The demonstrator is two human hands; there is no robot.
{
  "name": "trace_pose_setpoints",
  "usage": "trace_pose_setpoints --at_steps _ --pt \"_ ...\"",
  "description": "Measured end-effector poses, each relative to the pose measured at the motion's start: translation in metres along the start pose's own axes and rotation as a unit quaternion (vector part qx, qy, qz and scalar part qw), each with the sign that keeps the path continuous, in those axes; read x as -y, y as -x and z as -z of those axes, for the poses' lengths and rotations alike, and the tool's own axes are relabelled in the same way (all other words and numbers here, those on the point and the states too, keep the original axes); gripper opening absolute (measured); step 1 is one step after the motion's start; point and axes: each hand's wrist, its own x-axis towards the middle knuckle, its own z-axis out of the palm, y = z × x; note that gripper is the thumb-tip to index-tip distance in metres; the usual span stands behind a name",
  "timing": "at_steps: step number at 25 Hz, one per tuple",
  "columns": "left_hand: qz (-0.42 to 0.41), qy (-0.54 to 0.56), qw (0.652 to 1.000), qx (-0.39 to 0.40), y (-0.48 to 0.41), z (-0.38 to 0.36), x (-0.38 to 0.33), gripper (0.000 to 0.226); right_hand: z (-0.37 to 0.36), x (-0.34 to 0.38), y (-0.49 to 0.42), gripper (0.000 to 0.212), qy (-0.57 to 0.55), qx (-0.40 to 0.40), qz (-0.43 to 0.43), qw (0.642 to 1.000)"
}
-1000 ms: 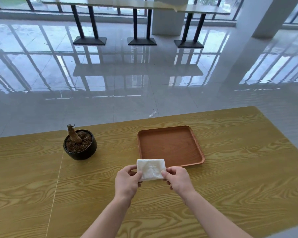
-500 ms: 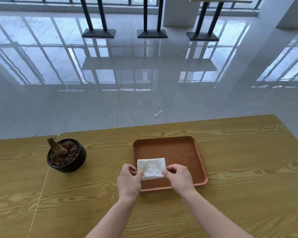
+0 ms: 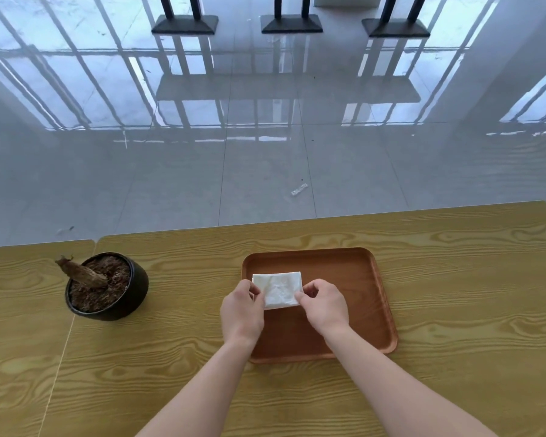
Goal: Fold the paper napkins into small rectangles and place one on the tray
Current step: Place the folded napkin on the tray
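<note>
Both hands, left [image 3: 242,313] and right [image 3: 325,309], pinching folded napkin [image 3: 279,290] over tray's [image 3: 380,298] left half; lower flat, then release together.

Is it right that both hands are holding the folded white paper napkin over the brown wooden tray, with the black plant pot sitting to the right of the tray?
Not quite. The head view shows the black plant pot to the left of the brown wooden tray, not the right. The rest holds: the left hand and right hand both hold the folded white paper napkin over the tray.
</note>
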Motion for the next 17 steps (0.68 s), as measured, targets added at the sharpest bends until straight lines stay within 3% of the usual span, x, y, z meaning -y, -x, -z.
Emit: trace_pose_setpoints --at_steps 4,7,10,13,17 --pt "-0.055 -0.060 0.997 0.000 0.000 -0.001 0.003 0.006 -0.002 0.003 -0.007 0.017 0.057 -0.002 0.001 0.998" --pt "-0.112 -0.116 0.987 -0.016 0.005 0.003 0.009 0.022 0.001 0.000 -0.006 0.022 0.059 0.002 0.015 0.998" --pt "-0.236 -0.206 0.950 -0.011 0.005 0.007 0.015 0.023 0.006 -0.009 0.004 0.026 0.089 -0.029 0.115 0.989" --pt "-0.310 -0.288 0.906 -0.005 0.000 0.011 0.019 0.024 0.008 -0.019 0.012 0.034 0.191 -0.020 0.231 0.954" --pt "-0.344 -0.338 0.876 -0.011 -0.004 0.012 0.019 0.012 0.005 -0.020 0.009 0.027 0.234 -0.015 0.254 0.938"
